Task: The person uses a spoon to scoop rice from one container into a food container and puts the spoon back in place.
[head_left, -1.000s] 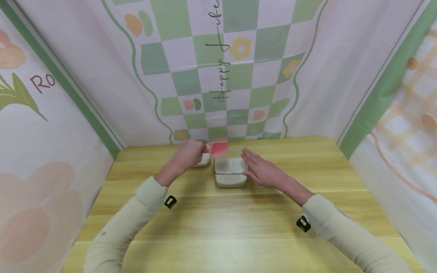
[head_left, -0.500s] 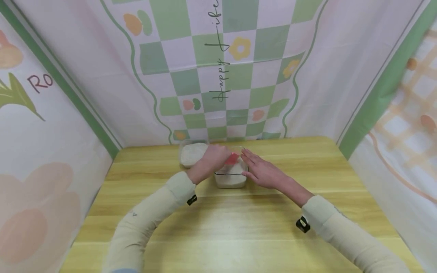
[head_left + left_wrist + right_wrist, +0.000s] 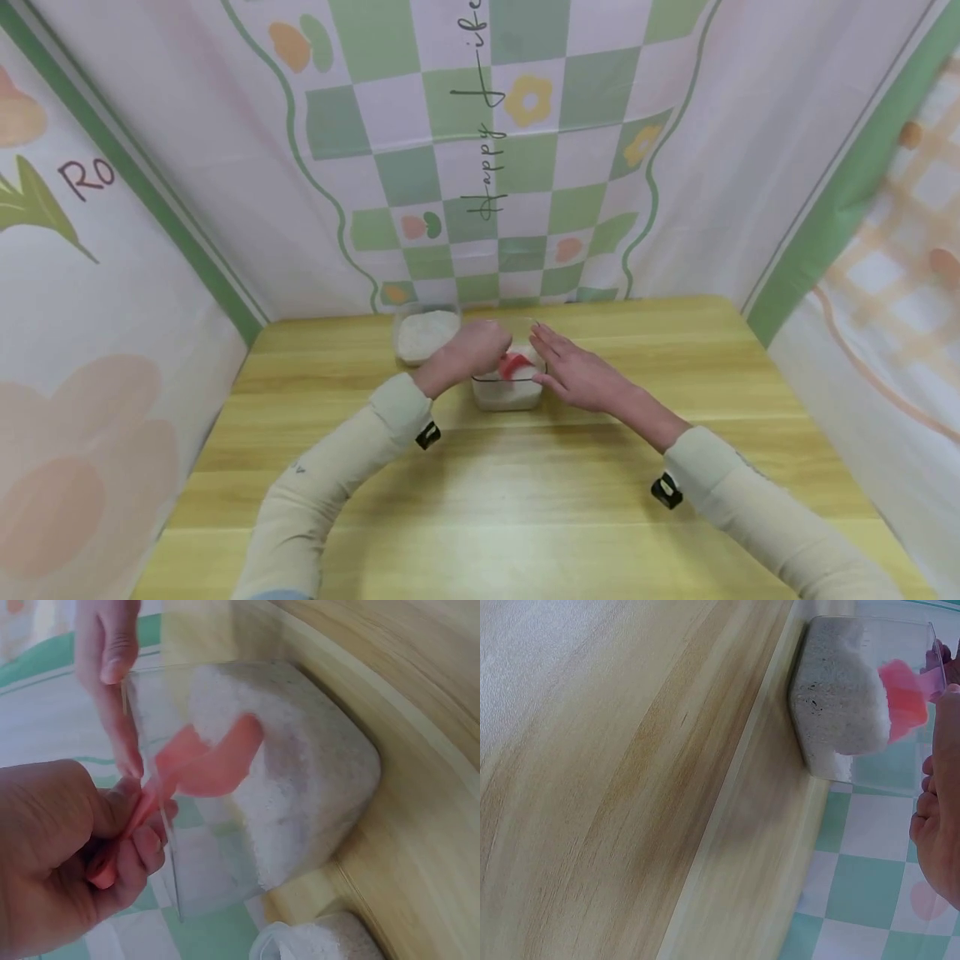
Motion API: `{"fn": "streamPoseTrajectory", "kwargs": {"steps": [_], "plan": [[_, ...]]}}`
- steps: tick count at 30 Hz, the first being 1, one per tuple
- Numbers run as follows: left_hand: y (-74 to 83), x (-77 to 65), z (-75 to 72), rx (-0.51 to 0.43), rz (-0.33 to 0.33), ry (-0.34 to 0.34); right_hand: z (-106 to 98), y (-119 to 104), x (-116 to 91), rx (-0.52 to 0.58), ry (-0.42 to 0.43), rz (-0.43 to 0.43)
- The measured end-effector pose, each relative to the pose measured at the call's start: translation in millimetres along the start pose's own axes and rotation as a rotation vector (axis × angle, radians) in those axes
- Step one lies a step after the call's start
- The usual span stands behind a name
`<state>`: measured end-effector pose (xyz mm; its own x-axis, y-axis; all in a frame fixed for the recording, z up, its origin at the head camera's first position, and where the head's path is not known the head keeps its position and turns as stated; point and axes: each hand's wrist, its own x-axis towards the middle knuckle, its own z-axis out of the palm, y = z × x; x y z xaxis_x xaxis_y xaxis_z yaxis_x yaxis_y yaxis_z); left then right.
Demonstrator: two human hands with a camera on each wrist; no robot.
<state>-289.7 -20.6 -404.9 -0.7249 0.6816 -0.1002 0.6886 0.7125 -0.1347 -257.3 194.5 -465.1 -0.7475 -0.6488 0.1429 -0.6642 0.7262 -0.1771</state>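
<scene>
My left hand (image 3: 474, 346) grips the handle of a red-pink scoop (image 3: 217, 761), fingers and thumb curled round it. The scoop's head is inside a clear square container (image 3: 507, 397), at the surface of white grainy stuff (image 3: 844, 694) that fills its lower part. With fingers nearly straight, my right hand (image 3: 579, 372) rests against the container's right rim. In the left wrist view the scoop looks tilted, its head partly seen through the clear wall. How much the scoop carries cannot be made out.
A second clear container (image 3: 426, 335) with white stuff stands just left of the first, partly behind my left hand. Both are near the back edge of the wooden table (image 3: 510, 500). A patterned cloth (image 3: 457, 175) hangs behind it.
My left hand has moved right from beside the left container, and the scoop has gone from above the right container's rim down into it. My right hand has stayed in place.
</scene>
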Motion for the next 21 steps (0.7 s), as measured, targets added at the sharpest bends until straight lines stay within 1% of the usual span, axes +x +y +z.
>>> {"fn": "streamPoseTrajectory", "kwargs": {"steps": [2,5,8,12,14,17,21], "plan": [[-0.5,0.2,-2.8,-0.067,-0.037,-0.029,-0.1,0.2,-0.3,-0.007,-0.003,-0.004],[-0.6,1.2,-5.0,-0.158,-0.096,-0.054,-1.0,0.4,-0.2,-0.011,-0.013,-0.003],[-1.1,3.2,-2.2,-0.211,-0.133,-0.059,-1.9,0.1,0.9,0.001,-0.014,0.002],[-3.1,5.5,3.4,-0.25,-0.164,-0.057,-2.5,-0.7,2.4,0.015,-0.015,0.006],[-4.9,5.2,4.9,-0.291,-0.186,-0.072,-2.4,-0.8,2.7,0.016,-0.022,0.009],[-8.3,1.5,2.9,-0.406,-0.228,-0.103,-2.0,-0.8,2.7,0.017,-0.032,0.016],[-14.8,-6.8,-1.9,-0.555,-0.263,-0.115,-1.1,-0.6,1.9,0.009,-0.033,0.018]]}}
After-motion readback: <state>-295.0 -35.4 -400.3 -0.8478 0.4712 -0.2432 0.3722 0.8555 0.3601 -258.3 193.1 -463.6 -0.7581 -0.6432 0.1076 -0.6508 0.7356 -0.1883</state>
